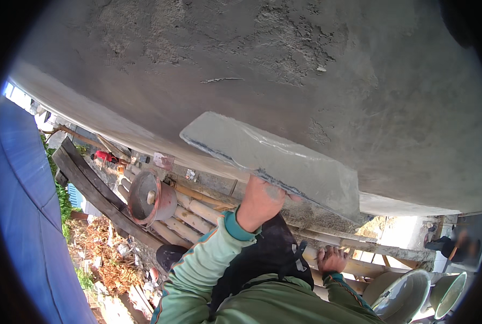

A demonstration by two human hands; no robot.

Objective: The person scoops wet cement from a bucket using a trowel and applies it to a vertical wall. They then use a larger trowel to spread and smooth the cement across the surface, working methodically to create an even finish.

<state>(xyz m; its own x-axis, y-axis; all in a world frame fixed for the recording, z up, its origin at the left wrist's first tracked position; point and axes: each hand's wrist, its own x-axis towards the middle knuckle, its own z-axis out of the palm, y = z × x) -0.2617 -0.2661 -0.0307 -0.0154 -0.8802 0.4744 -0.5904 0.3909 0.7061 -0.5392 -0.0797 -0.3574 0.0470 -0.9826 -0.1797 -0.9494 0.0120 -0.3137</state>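
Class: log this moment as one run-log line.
left hand: grips plastering trowel on grey wall | right hand: rests on bamboo scaffold | pan: on scaffold

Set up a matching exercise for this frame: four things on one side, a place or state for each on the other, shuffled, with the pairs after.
Things:
1. plastering float
2. left hand
3. right hand
4. round pan

Places or states:
A. resting on the bamboo poles, lower right
B. lying on the scaffold, left of the arms
C. pressed flat against the grey wall
D. gripping the tool from below

Pairs: 1-C, 2-D, 3-A, 4-B
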